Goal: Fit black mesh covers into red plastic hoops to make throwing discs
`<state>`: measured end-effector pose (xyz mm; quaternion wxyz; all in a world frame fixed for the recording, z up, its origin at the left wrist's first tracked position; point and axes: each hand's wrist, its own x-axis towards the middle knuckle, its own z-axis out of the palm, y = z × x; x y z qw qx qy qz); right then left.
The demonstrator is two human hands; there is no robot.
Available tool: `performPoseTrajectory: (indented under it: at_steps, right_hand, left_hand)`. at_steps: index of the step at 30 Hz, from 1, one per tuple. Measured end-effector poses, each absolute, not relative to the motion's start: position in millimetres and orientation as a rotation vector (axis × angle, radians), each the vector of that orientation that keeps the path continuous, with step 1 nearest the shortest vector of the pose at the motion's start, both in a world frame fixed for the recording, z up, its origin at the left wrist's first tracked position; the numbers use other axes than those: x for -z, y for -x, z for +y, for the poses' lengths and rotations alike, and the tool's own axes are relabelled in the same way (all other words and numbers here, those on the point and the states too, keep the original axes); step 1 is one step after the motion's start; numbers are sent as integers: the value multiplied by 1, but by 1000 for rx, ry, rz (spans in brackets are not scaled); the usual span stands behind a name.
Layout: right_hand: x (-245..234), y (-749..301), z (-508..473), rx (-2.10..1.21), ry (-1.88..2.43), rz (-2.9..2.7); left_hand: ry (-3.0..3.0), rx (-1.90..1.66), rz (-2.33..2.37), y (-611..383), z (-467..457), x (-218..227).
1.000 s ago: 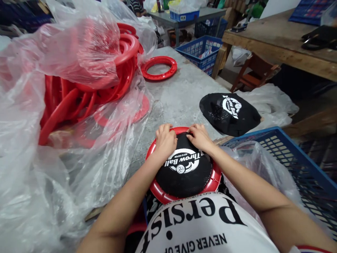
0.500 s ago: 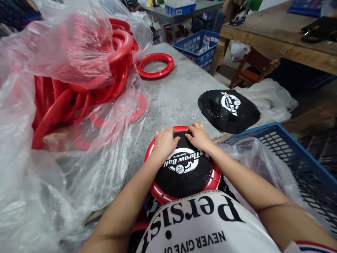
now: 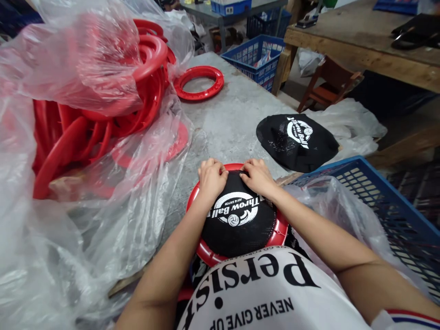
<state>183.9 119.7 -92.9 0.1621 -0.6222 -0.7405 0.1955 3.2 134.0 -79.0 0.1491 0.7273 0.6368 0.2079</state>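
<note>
Head view: the red ring (image 3: pixel 282 231) lies at the near edge of the table (image 3: pixel 233 114), against the person's shirt, with the black mesh cover (image 3: pixel 239 224) stretched over it, printed side up. Both hands sit at its far edge, close together. The left hand (image 3: pixel 211 176) and the right hand (image 3: pixel 257 176) have their fingers curled down and clamped on the cover's hem where it meets the rim.

The cover looks soft, thin and light, likely to slip or wrinkle unless it is gripped at the hem. The ring looks like stiff, light plastic, best held by its rim.

A second cover (image 3: pixel 297 142) lies flat further right on the table, and a loose ring (image 3: pixel 218 85) lies well beyond. A clear bag of red rings (image 3: pixel 85 114) fills the left side, and a blue crate (image 3: pixel 378 192) stands at the right.
</note>
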Motion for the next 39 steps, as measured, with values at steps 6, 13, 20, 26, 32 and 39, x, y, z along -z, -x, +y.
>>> performPoseTrajectory:
  at_steps: [6,13,20,26,32,39]
  right_hand:
    - [86,-184,126,-661,1836,-2143]
    - [67,-172,161,-707,1711,-2261]
    - [81,-166,168,-891,1623,-2162]
    - [84,-164,157,-776,1696,-2129]
    - [81,-162,154,-723,1747,-2151]
    - [83,-161,153,-680,1746,-2178]
  left_hand:
    - [-1963,-684,1790,0,135,85]
    - [-1975,-648,1786,0,137,84]
    - [-1949,-670,1783,0,138,87]
    - [-1936,-677,1805,-1,138,87]
    - [-1940,-683,1809,-2,137,89]
    - [-1956,-669,1872,-3,138,91]
